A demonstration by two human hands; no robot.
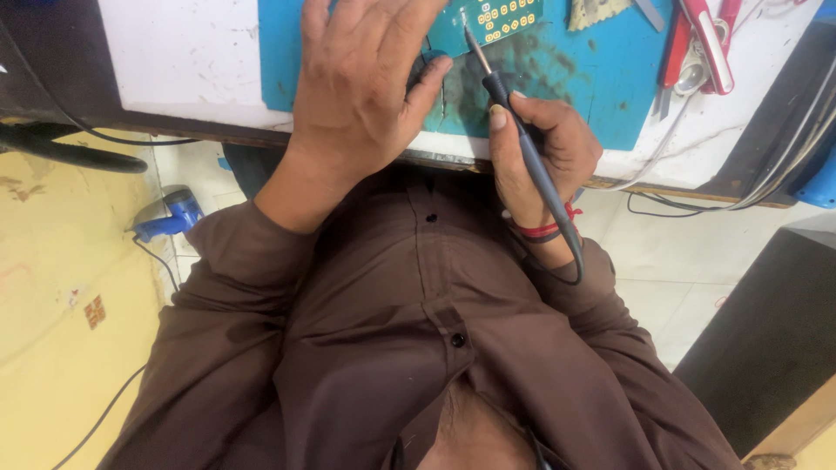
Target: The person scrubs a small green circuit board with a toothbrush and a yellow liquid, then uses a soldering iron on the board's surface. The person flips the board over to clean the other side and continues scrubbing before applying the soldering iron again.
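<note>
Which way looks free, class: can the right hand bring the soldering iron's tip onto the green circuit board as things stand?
Probably yes. The right hand holds the soldering iron with its tip already at the circuit board; the left hand presses beside it, not across the tip.

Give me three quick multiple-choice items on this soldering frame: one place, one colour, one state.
1. Where does the soldering iron tip rest?
A. on the circuit board
B. on the floor
C. on the red cutters

2. What colour is the mat under the work?
A. yellow
B. blue-green
C. black

3. How does the left hand lie?
A. clenched around a cable
B. raised off the bench
C. spread flat, pressing down beside the board

Key: 1 A, the tip meets the circuit board with gold pads. 2 B, the mat shows teal. 3 C, its fingers lie open on the mat; the right hand grips the iron.
</note>
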